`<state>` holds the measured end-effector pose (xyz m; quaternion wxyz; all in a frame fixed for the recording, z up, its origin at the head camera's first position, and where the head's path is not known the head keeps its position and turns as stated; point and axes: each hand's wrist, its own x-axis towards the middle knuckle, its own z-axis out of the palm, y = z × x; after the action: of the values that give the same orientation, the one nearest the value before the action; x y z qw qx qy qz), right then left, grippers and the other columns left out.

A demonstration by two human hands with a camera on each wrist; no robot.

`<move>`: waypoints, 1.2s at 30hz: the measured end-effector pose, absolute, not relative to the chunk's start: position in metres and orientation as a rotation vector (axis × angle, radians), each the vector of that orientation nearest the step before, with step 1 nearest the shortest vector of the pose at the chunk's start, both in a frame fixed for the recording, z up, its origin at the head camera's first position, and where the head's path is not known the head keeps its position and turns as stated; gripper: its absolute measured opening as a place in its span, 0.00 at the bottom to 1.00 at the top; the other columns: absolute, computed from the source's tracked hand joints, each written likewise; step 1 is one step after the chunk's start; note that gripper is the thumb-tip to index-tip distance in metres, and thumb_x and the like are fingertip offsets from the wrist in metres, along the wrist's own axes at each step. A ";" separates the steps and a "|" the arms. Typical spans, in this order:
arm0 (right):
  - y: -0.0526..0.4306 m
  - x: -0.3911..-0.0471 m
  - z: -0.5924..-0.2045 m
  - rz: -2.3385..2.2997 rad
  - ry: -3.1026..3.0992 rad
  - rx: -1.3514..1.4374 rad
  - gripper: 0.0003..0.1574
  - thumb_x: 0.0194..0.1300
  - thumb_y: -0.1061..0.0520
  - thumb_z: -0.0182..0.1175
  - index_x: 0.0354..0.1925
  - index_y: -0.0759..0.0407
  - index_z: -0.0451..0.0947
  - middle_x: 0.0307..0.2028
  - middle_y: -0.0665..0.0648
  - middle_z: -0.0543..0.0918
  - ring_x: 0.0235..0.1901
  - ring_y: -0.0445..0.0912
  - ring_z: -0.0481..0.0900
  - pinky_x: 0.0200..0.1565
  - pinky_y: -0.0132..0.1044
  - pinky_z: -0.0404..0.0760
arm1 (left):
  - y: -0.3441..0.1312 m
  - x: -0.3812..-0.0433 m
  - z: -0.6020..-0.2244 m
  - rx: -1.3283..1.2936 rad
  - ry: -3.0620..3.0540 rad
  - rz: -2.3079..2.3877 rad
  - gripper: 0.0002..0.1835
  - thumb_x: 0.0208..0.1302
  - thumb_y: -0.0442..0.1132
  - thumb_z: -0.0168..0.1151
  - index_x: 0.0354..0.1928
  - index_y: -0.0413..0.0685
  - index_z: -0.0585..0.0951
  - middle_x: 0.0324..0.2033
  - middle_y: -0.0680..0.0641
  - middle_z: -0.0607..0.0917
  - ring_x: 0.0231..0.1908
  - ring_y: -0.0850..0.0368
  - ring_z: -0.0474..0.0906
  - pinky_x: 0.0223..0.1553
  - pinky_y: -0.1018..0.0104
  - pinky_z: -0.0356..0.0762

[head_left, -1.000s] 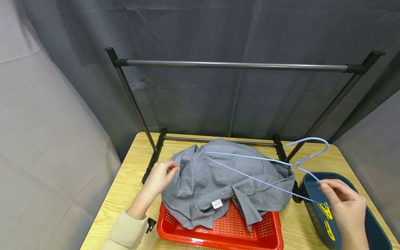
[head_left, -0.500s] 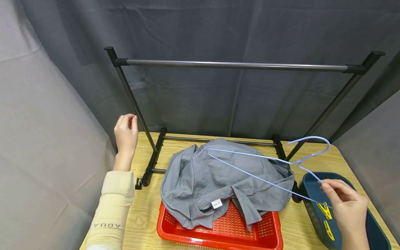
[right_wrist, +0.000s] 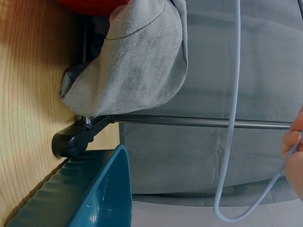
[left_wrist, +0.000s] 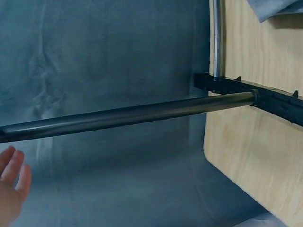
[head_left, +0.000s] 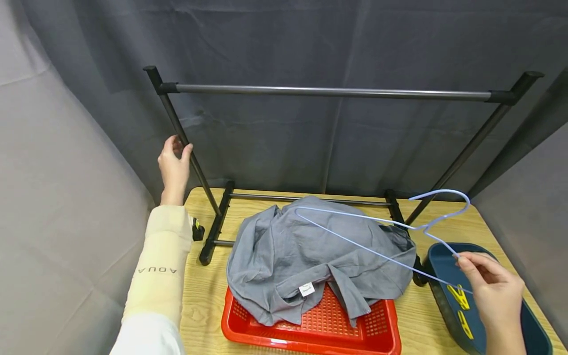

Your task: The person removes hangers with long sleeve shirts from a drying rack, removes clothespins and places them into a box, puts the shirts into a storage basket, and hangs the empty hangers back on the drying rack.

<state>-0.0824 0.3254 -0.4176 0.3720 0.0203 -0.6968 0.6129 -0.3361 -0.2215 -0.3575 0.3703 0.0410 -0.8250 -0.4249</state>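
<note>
Left hand [head_left: 174, 167] has risen to just beside the rack's left post [head_left: 201, 177].

on the table [head_left: 201, 305], the basket [head_left: 319, 341] in front, the garment [head_left: 319, 251] heaped in and over it; the rack [head_left: 333, 91] behind, the curtain [head_left: 275, 148] beyond; right of the basket the bin [head_left: 439, 265], clothespins [head_left: 457, 297] inside; the hanger [head_left: 425, 228] in the right hand [head_left: 494, 291]

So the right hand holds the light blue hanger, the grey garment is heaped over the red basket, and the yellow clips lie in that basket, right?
Not quite: the head view shows the yellow clips in the dark blue tray, not the red basket. The right hand does hold the light blue hanger, and the grey garment is heaped over the basket.
</note>
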 end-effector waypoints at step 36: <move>0.302 -0.160 -0.326 1.016 -1.890 -0.401 0.15 0.58 0.56 0.61 0.38 0.68 0.83 0.23 0.28 0.71 0.23 0.26 0.67 0.30 0.21 0.66 | -0.220 -0.344 -0.373 0.112 -2.077 -1.049 0.18 0.61 0.39 0.59 0.47 0.31 0.76 0.36 0.33 0.81 0.37 0.42 0.79 0.43 0.54 0.74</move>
<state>-0.1599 0.3017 -0.3261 0.4612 -0.1631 -0.7682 0.4130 -0.3439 -0.2196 -0.3730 0.3948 0.0444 -0.8191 -0.4138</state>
